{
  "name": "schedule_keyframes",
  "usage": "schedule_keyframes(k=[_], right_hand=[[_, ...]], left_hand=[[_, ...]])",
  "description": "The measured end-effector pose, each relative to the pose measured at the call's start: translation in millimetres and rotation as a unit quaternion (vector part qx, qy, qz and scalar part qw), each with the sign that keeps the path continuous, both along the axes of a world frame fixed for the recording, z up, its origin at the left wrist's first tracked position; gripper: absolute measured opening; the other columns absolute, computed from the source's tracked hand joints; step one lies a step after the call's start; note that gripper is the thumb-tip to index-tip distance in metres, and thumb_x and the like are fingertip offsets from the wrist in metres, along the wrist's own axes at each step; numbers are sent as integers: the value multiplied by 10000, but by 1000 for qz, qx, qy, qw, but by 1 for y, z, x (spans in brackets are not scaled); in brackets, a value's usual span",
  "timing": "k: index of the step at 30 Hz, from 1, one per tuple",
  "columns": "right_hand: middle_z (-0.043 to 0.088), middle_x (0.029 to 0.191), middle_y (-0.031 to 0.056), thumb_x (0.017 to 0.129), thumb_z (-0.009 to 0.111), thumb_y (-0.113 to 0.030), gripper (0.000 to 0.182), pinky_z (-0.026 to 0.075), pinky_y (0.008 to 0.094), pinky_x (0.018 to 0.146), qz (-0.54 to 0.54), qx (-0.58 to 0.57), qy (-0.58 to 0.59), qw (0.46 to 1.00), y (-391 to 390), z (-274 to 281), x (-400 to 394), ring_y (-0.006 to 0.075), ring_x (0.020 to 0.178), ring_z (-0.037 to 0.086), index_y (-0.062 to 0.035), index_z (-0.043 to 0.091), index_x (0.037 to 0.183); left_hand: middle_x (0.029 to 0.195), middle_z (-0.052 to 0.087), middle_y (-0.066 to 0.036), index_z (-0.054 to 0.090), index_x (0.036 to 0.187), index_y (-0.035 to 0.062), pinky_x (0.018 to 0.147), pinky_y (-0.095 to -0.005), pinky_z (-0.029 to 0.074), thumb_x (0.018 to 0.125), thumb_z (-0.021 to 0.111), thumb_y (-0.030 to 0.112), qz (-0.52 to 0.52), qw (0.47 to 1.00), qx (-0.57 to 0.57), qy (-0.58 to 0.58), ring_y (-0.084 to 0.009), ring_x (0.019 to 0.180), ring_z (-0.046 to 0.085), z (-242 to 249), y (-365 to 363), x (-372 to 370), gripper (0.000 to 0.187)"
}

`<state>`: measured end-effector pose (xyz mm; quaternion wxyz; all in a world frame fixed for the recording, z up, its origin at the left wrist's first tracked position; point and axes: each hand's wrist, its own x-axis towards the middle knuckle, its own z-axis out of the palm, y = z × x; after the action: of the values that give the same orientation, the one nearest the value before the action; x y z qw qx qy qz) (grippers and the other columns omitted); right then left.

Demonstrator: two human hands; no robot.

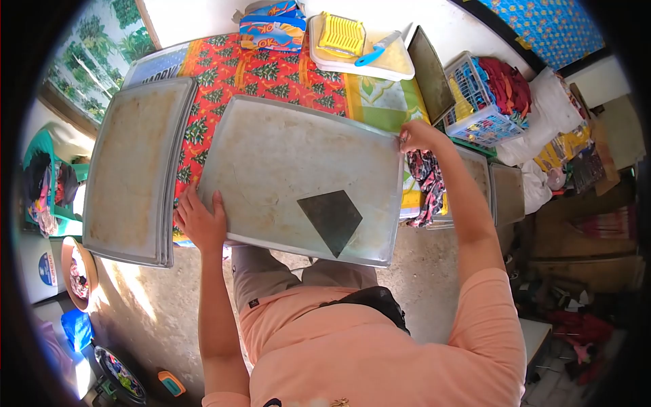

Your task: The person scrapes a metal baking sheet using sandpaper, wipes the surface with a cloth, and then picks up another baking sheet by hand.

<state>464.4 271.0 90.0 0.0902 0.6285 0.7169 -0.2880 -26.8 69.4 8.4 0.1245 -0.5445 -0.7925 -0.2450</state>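
Head cam, looking straight down: I've got a big metal baking tray (285, 163) held between both hands over the table w/ the red christmas-print cloth (237, 68). Left hand (201, 220) lies flat on the tray's near-left corner, fingers spread on top, thumb side at the edge. Right hand (417, 136) pinches the far-right corner, fingers closed on the rim. A dark flat scraper blade (332, 218) sits on the tray, between the hands and closer to my body. Just left of the left hand there's a stack of similar trays (132, 166). Beyond the right hand: a laundry basket (485, 102) w/ clothes, plus a white tray w/ a yellow grid thing (342, 35).
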Motion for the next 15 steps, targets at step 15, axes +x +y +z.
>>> schedule_keyframes(k=[15], right_hand=[[694, 884, 106, 624, 780, -125, 417, 544, 355, 475, 30, 7, -23, 999, 3, 3, -5, 247, 603, 663, -11, 674, 1011]], left_hand=[[1257, 559, -49, 517, 1287, 133, 1038, -467, 310, 878, 602, 457, 3, 1000, 3, -11, -239, 1234, 483, 0, 0, 0, 528]])
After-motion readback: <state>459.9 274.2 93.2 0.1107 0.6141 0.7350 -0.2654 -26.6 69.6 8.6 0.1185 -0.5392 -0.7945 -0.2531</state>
